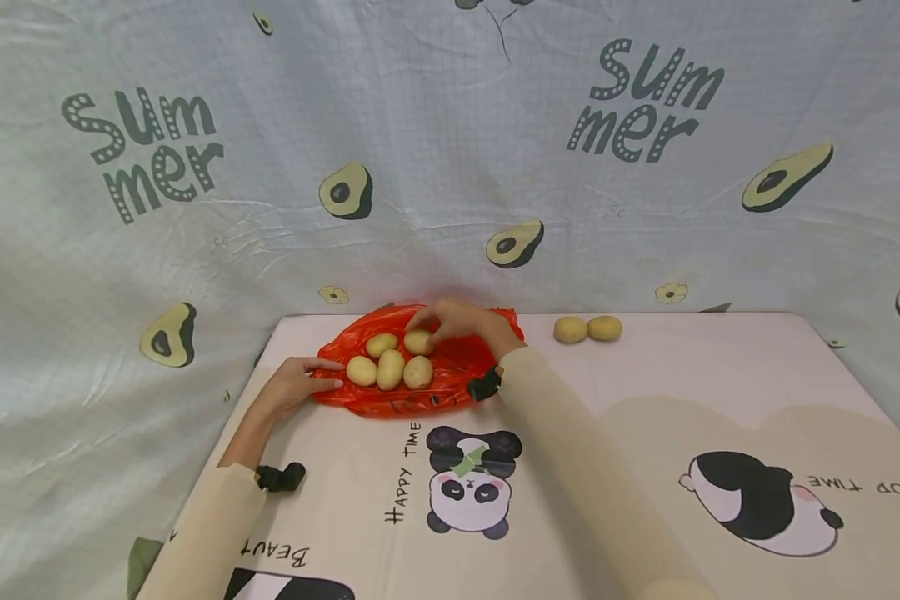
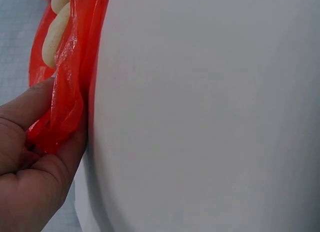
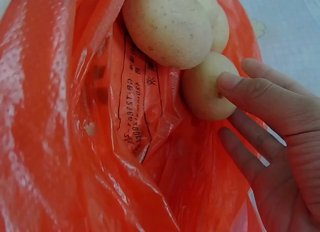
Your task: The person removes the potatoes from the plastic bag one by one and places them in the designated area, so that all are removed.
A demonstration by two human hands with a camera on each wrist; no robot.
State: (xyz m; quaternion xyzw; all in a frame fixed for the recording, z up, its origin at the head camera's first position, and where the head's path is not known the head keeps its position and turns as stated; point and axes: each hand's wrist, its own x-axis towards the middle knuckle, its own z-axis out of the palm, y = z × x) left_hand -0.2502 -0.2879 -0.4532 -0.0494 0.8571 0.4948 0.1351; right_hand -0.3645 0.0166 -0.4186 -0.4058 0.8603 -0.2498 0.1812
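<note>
A red plastic bag (image 1: 450, 375) lies spread at the back left of the table, with several potatoes (image 1: 390, 369) grouped on it. My left hand (image 1: 292, 385) is at the bag's left end; in the left wrist view its thumb and fingers (image 2: 70, 147) pinch a fold of the red plastic. My right hand (image 1: 457, 321) reaches over the bag from the right and holds the rearmost right potato (image 1: 418, 342). In the right wrist view, a fingertip rests on that potato (image 3: 207, 87), and other fingers lie beside and below it. Larger potatoes (image 3: 167, 30) sit right against it.
Two more potatoes (image 1: 588, 329) lie side by side at the table's back edge, right of the bag. The pale table cover (image 1: 570, 533) has printed pandas and lettering. Behind the table hangs a white curtain (image 1: 435, 125) with avocado prints.
</note>
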